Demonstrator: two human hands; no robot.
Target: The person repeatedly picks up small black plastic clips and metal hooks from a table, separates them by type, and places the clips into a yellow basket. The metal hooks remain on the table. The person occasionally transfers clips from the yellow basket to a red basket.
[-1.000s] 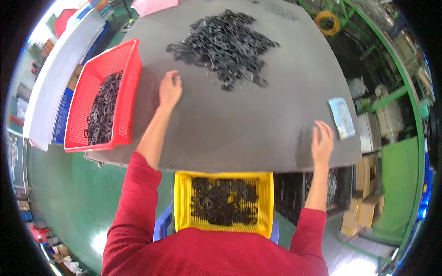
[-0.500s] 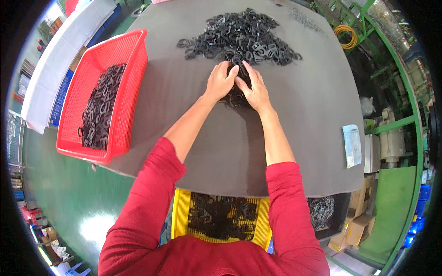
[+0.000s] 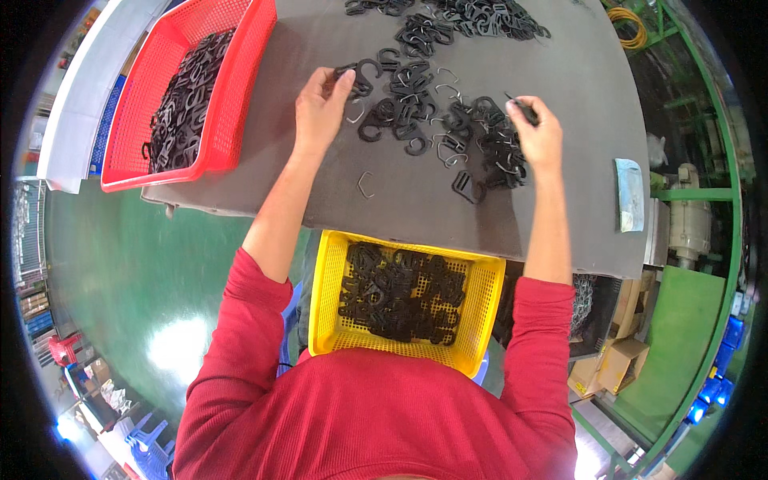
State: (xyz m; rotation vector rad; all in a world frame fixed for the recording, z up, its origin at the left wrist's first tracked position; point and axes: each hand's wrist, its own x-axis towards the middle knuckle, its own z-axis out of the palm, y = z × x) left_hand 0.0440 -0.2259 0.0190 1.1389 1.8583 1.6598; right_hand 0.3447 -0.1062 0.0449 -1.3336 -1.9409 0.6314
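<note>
My left hand [image 3: 317, 112] is closed on a black plastic hook [image 3: 368, 69], pinched between thumb and fingers at the left side of the scattered parts. On the other side, my right hand [image 3: 544, 140] pinches a small black plastic piece [image 3: 525, 112], which shows edge-on. Between my hands, black plastic hooks and buckles [image 3: 412, 96] lie spread over the grey tabletop [image 3: 336, 196]. Bent silver wire pieces are mixed among them, and one wire piece [image 3: 366, 185] lies apart, nearer to me. A denser heap of black hooks [image 3: 496, 18] lies farther back.
At the left table edge stands a red basket [image 3: 228, 112] holding black parts. A yellow basket [image 3: 322, 300] with more black parts sits below the front edge, before my body. To the right lie a blue-white packet [image 3: 630, 194], a dark bin of metal pieces [image 3: 588, 308] and cardboard boxes [image 3: 623, 367].
My hands have moved apart from the clump they were gathered around. The parts between them are now spread out, with a piece in each hand. The view has tilted down toward me.
</note>
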